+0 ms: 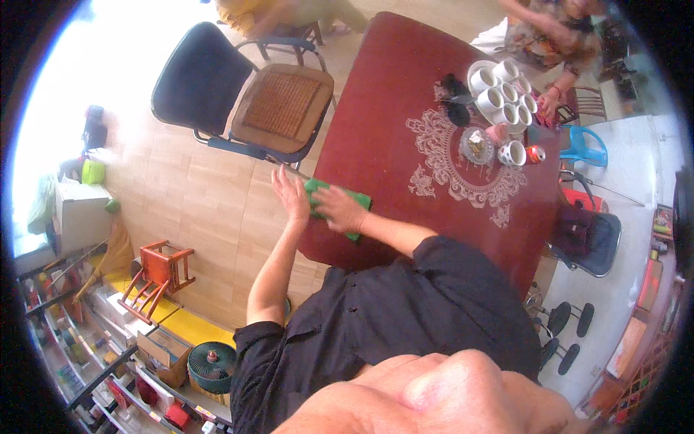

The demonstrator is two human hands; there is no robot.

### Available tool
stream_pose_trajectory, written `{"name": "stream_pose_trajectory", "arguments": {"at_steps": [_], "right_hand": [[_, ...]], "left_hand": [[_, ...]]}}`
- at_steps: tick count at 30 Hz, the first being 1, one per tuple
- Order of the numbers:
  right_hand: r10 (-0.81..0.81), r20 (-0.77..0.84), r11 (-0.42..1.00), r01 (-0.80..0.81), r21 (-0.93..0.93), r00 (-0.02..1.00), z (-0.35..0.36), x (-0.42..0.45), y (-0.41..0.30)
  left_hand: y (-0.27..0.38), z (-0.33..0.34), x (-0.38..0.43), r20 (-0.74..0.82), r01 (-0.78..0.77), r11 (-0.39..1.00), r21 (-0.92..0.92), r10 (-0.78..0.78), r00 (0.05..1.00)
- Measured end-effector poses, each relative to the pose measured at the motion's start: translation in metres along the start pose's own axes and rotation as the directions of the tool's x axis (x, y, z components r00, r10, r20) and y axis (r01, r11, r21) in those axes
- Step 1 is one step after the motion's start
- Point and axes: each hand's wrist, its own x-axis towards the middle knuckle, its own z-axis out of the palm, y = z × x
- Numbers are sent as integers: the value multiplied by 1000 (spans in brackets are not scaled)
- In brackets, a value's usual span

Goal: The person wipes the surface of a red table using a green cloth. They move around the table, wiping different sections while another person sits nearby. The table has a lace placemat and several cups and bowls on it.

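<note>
Close to the near left corner of a table with a dark red cover (pixel 358 125), my right hand (pixel 340 209) lies flat with spread fingers on a green cloth (pixel 360 202). My left hand (pixel 291 194) is raised beside the table's left edge, its fingers apart and nothing seen in it; whether it touches the cloth's left end, I cannot tell. Farther right on the cover are a tray (pixel 475 69) of several white cups, a glass ashtray (pixel 477 146), a dotted cup (pixel 511 153), a red can (pixel 534 154) and a black object (pixel 455 100).
A chair with a woven seat (pixel 282 106) stands left of the table. Another person's hand (pixel 550 103) is at the far right edge, by the tray. A small wooden stool (pixel 162 271), a green fan (pixel 211 366) and shelves stand lower left. A blue plastic chair (pixel 588 146) is at right.
</note>
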Motion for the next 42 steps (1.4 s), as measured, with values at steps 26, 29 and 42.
{"name": "stream_pose_trajectory", "arguments": {"at_steps": [26,29,42], "right_hand": [[644,-425,660,-743,-112,636,-96,-481,-75],[690,-483,529,-831,-173,540,-86,-550,-59],[429,-411,801,-549,-239,804,-78,-521,-40]], "left_hand": [[560,-150,-119,-153,-15,-161,-987,959,-237],[570,-118,-144,-20,100,-7,-995,991,-134],[586,-119,-150,-86,316,-176,-932,957,277]]}}
